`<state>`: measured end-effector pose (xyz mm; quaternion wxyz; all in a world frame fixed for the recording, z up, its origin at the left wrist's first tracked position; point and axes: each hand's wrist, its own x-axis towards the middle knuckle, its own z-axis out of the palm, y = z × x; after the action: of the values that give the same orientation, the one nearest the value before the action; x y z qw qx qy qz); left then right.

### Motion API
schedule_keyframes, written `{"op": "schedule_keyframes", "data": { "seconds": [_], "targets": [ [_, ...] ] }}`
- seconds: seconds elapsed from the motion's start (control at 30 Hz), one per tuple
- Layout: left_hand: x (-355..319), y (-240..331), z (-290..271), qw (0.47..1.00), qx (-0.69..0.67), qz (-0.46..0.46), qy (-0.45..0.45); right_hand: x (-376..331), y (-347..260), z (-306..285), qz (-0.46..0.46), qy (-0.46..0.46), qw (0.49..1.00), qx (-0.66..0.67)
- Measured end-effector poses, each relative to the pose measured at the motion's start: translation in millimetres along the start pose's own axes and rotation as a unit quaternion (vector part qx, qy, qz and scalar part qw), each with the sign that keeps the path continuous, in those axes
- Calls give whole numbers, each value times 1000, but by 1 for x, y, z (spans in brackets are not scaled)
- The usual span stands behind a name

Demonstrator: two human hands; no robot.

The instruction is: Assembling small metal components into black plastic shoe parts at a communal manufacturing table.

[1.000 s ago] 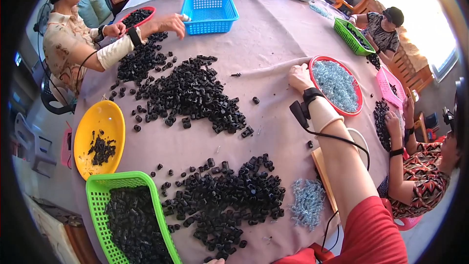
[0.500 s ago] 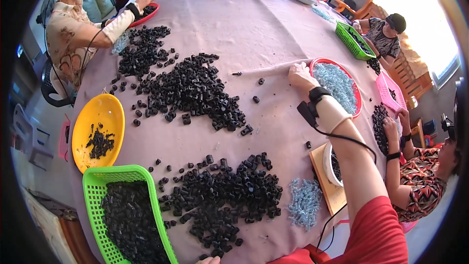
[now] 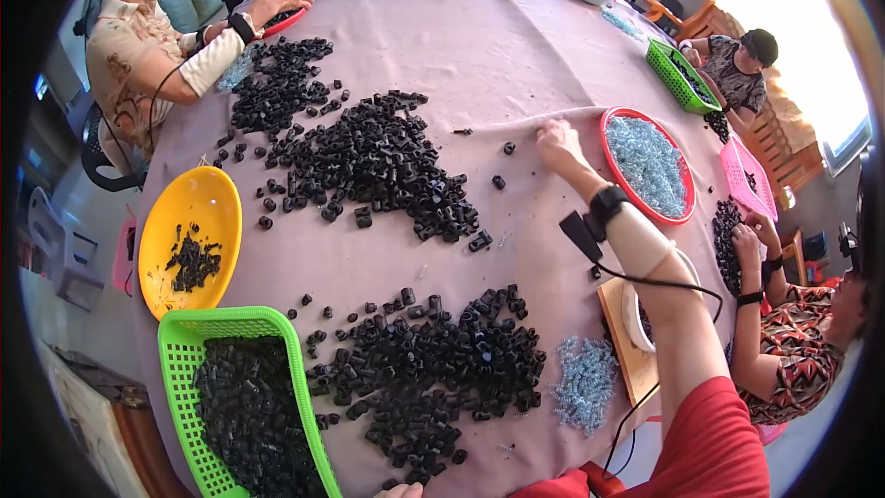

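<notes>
The right hand [image 3: 558,143] lies knuckles-up on the cloth just left of the red bowl [image 3: 616,124], fingers curled, grip hidden, forearm running back toward the person.

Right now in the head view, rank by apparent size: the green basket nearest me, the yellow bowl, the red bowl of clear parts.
1. Green basket, largest, though it lies nearest the camera.
2 and 3. Yellow bowl and red bowl: look too alike to rank.
</notes>
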<state>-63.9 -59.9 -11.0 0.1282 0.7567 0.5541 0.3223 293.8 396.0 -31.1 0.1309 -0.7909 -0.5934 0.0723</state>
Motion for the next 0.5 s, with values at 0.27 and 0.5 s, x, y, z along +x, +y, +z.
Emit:
{"op": "schedule_keyframes", "data": {
  "seconds": [0.27,0.5],
  "targets": [
    [-4,1,0,1000,15,-10,25,-75,-66,-22,-180,-209,959,69],
    [-8,4,0,1000,1,-17,18,-104,-136,21,-258,-80,928,255]
  ]
}}
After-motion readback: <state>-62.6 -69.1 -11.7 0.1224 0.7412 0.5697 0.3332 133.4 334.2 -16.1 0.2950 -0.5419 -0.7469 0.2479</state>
